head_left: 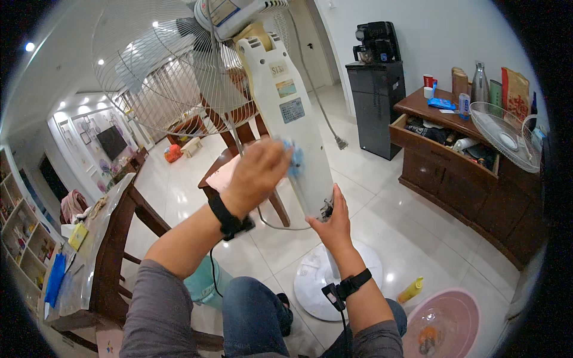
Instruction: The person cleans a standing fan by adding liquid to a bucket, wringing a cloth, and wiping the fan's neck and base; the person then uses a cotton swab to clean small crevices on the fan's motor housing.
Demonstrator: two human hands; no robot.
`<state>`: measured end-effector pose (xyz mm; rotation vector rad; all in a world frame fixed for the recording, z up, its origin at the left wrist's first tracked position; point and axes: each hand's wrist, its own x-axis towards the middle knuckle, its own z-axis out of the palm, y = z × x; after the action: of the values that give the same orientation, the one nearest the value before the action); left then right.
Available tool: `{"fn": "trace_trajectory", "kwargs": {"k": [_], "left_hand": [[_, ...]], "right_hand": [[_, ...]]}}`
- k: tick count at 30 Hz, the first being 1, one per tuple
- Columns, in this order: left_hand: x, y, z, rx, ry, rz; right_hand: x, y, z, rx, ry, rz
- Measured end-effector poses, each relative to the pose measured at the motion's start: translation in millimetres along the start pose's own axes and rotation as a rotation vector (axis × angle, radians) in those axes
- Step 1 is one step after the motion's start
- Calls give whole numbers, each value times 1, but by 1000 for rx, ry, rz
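A white pedestal fan stands before me; its upright housing [291,125] tilts in view and bears stickers. My left hand [257,174] is at the housing's left side, holding a light-blue scrubbing cloth [294,159] against its face. Motion blurs the cloth, so its exact kind is unclear. Lower down, my right hand [333,223] grips the housing's bottom end, thumb on one side and fingers on the other. The fan's wire guard [174,89] and motor head [224,18] are above. Its round white base [309,282] rests on the tiles.
A pink basin [470,308] holds water and an orange object, near a yellow bottle [410,290]. A teal bucket [206,286] stands left of my knee. Behind the fan is a wooden chair [219,165]. A power plug [341,143] dangles. A cabinet drawer [443,150] is pulled out.
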<state>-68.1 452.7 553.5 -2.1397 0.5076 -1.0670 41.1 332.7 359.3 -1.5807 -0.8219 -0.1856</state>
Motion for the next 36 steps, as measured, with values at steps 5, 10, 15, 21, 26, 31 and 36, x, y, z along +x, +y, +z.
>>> {"fn": "trace_trajectory", "kwargs": {"k": [5, 10, 15, 21, 26, 31, 36], "left_hand": [[5, -20, 0, -127, 37, -143], [18, -33, -4, -477, 413, -646], [48, -56, 6, -428, 636, -707], [64, -18, 9, -291, 500, -647], [39, 7, 19, -311, 359, -667], [45, -5, 23, -368, 435, -646], [76, -57, 20, -306, 493, -654]], "right_hand": [[1, -5, 0, 20, -6, 24], [0, -7, -1, 4, -46, 41], [1, -6, -3, -4, -47, 48], [1, -1, 2, 3, -35, 22], [1, 1, 3, -5, -29, -9], [1, 8, 6, -15, -9, -34], [2, 5, 4, 11, -29, -1]]}}
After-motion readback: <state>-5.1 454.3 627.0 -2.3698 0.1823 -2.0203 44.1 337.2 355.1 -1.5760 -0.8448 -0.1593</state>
